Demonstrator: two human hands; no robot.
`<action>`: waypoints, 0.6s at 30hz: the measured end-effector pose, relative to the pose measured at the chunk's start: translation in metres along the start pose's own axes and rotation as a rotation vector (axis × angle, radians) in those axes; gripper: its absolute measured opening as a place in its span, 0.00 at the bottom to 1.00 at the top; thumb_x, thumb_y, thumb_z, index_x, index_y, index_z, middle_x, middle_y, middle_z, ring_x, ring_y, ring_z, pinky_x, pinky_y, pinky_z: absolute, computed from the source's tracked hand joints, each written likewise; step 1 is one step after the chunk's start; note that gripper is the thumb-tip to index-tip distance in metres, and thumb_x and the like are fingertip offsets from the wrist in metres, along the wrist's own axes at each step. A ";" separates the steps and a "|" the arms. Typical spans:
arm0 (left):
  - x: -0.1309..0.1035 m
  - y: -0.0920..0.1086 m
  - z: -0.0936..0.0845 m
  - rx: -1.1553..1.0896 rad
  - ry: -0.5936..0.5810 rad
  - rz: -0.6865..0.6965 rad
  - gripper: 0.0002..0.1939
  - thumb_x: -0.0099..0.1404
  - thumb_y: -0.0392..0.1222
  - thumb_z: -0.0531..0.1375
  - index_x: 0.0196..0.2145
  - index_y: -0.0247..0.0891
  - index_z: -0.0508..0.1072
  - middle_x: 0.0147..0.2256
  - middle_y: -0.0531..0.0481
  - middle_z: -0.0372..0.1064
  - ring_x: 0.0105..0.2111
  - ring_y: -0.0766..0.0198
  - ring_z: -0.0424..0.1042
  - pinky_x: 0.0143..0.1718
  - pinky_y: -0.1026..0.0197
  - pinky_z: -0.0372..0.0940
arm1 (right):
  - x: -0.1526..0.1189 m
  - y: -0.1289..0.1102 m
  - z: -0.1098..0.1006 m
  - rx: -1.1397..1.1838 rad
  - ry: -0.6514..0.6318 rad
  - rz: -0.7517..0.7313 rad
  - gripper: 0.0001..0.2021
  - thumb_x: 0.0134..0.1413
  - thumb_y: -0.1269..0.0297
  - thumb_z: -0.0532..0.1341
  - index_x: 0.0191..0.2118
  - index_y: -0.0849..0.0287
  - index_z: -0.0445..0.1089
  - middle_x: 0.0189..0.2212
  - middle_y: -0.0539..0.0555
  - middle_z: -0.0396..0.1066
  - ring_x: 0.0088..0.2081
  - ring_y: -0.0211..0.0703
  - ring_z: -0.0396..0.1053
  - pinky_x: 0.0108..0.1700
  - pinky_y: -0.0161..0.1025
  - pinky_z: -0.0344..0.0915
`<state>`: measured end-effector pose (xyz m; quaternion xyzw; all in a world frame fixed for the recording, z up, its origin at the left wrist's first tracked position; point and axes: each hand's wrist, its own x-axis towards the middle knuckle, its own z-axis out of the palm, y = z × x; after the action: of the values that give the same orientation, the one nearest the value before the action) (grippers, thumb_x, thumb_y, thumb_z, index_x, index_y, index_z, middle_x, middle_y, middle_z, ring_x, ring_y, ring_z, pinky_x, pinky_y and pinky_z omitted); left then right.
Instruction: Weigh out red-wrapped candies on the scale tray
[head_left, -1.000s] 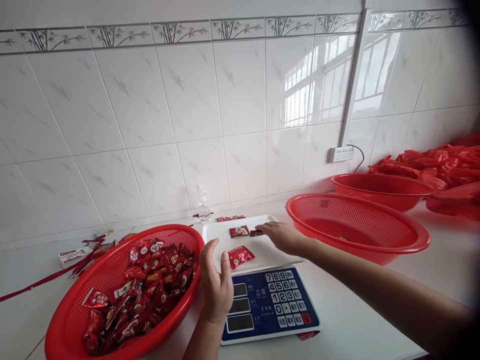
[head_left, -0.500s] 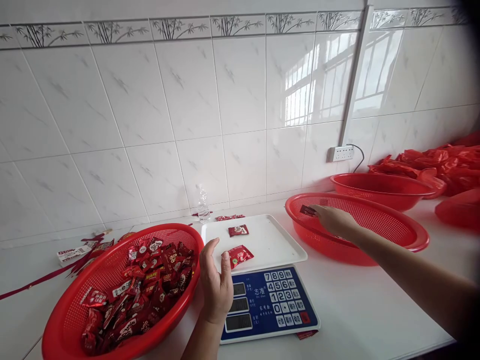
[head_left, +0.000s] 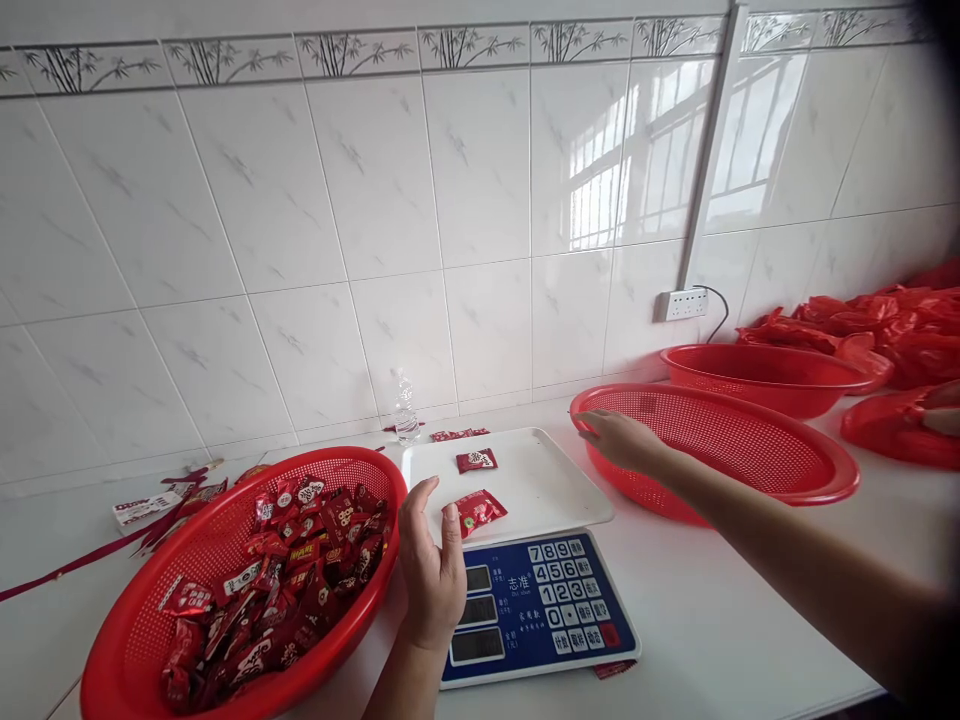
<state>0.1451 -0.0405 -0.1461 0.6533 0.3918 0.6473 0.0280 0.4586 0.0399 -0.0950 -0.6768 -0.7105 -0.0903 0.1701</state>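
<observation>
My left hand (head_left: 433, 565) hovers between a red basket of wrapped sweets (head_left: 124, 590) and a blue-and-white weighing scale (head_left: 540, 600). Its thumb and fingers are apart, with nothing between them. Two red wrapped sweets, one nearer (head_left: 480, 511) and one farther (head_left: 477, 459), lie on the scale's white tray (head_left: 559, 470). My right hand (head_left: 626, 440) is over the left rim of another red basket (head_left: 832, 470), fingers stretched out and no sweet visible in them. A small dark blurred patch (head_left: 651, 404) shows against that basket's far wall.
A third red basket (head_left: 765, 355) and piled red plastic bags (head_left: 877, 330) stand back right. At the right edge, part of another person's hand (head_left: 943, 419) seems to touch red plastic. A clear bottle (head_left: 405, 405), loose wrappers and ribbon (head_left: 82, 570) lie near the wall.
My right hand has moved left to the basket's rim, and the dark red packet it held is out of its fingers. My left hand stays put. Red plastic at far right has shifted.
</observation>
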 end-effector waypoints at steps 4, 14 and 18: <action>0.000 -0.001 0.000 -0.005 0.006 -0.005 0.16 0.69 0.41 0.51 0.54 0.39 0.61 0.50 0.39 0.65 0.52 0.55 0.65 0.52 0.46 0.63 | 0.007 -0.054 0.005 0.045 -0.098 -0.218 0.19 0.62 0.60 0.52 0.56 0.58 0.65 0.56 0.59 0.66 0.56 0.53 0.62 0.54 0.50 0.62; 0.000 -0.005 0.000 -0.013 0.006 -0.027 0.16 0.69 0.42 0.52 0.53 0.38 0.62 0.51 0.38 0.65 0.52 0.55 0.65 0.52 0.46 0.62 | 0.013 -0.133 0.019 0.127 -0.253 -0.475 0.19 0.64 0.61 0.50 0.57 0.57 0.63 0.57 0.59 0.65 0.58 0.50 0.60 0.56 0.47 0.59; 0.001 -0.004 0.000 -0.013 0.013 -0.022 0.16 0.69 0.43 0.52 0.53 0.38 0.62 0.50 0.38 0.65 0.51 0.54 0.66 0.51 0.46 0.63 | 0.013 -0.136 0.023 0.132 -0.284 -0.438 0.18 0.62 0.64 0.52 0.56 0.57 0.64 0.52 0.60 0.68 0.54 0.50 0.64 0.53 0.46 0.61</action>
<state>0.1433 -0.0377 -0.1475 0.6443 0.3951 0.6538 0.0369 0.3202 0.0508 -0.0974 -0.5001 -0.8612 0.0173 0.0891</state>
